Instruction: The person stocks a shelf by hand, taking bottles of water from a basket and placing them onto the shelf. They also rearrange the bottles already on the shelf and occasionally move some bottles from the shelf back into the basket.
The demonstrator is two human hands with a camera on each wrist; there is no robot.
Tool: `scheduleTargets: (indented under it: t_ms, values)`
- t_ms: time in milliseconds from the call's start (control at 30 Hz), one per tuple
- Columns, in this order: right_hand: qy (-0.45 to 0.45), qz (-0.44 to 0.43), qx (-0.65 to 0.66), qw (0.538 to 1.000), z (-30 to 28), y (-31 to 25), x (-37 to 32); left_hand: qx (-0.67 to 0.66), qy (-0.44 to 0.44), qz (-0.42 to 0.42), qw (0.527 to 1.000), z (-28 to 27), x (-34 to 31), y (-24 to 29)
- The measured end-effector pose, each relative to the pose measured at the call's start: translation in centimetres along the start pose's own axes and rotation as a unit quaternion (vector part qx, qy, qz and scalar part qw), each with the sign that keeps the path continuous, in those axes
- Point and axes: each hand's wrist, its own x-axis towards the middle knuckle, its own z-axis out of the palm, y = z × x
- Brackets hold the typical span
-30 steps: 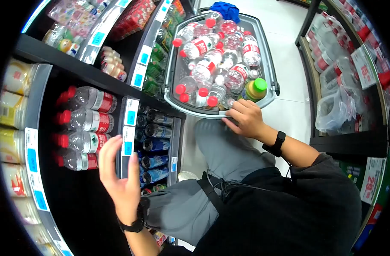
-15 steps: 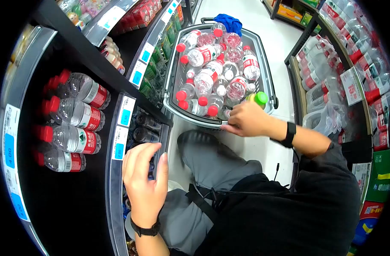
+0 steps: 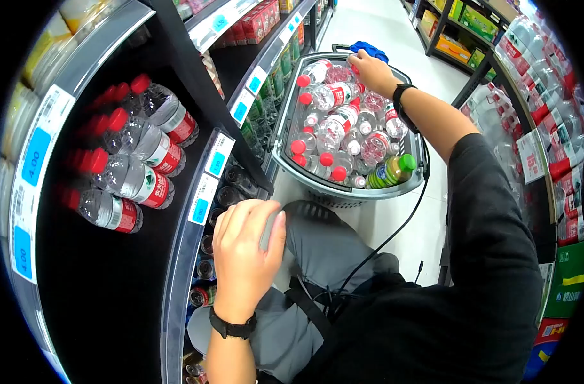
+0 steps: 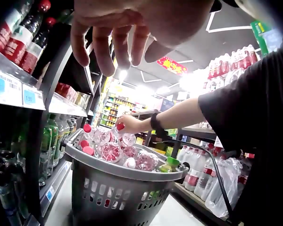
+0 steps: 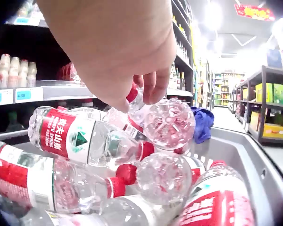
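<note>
My right hand (image 3: 376, 73) reaches to the far end of a grey shopping basket (image 3: 285, 168). Its thumb and fingers pinch the red cap (image 5: 132, 92) of a clear water bottle, whose body is partly hidden behind the hand. Red-capped water bottles with red-and-white labels (image 3: 333, 128) fill the basket, along with a green-capped bottle (image 3: 392, 171) at the near right corner. Over my knee, beside the shelf edge, my left hand (image 3: 247, 249) hangs with fingers relaxed and holds nothing.
At left, several water bottles (image 3: 152, 150) lie on a dark shelf with price tags (image 3: 36, 157). Cans (image 3: 205, 269) stand below. A blue cloth (image 3: 370, 51) hangs at the basket's far end. Bottle packs (image 3: 557, 121) line the right shelves. A black cable (image 3: 394, 233) runs beside the basket.
My right hand has moved from the basket's near rim to its far end and now pinches a bottle cap. The head view has shifted; my left hand stays relaxed near the shelf.
</note>
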Motion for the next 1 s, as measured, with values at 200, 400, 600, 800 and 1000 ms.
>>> scheduleTargets:
  t_ms: [200,400,600,800,1000]
  values:
    - [-0.006,0.015,0.044,0.999,-1.6,0.0,-0.3,-0.015,0.010,0.018,1.000,0.6,-0.1,0.1]
    - [0.075,-0.034,0.048,0.996,-8.4,0.5,1.2,-0.032,0.010,0.024,0.999,1.8,0.9,-0.4]
    - [-0.042,-0.105,0.098,0.989,-22.2,-8.5,0.0,-0.047,-0.027,0.004,0.999,4.0,2.3,-1.4]
    - [-0.007,-0.208,0.367,0.907,-24.7,-16.7,-3.1,-0.266,0.028,-0.094,0.959,5.5,3.3,-1.0]
    - [-0.013,-0.194,0.410,0.891,-25.3,-17.5,-1.4,-0.294,0.041,-0.124,0.947,2.3,2.9,0.4]
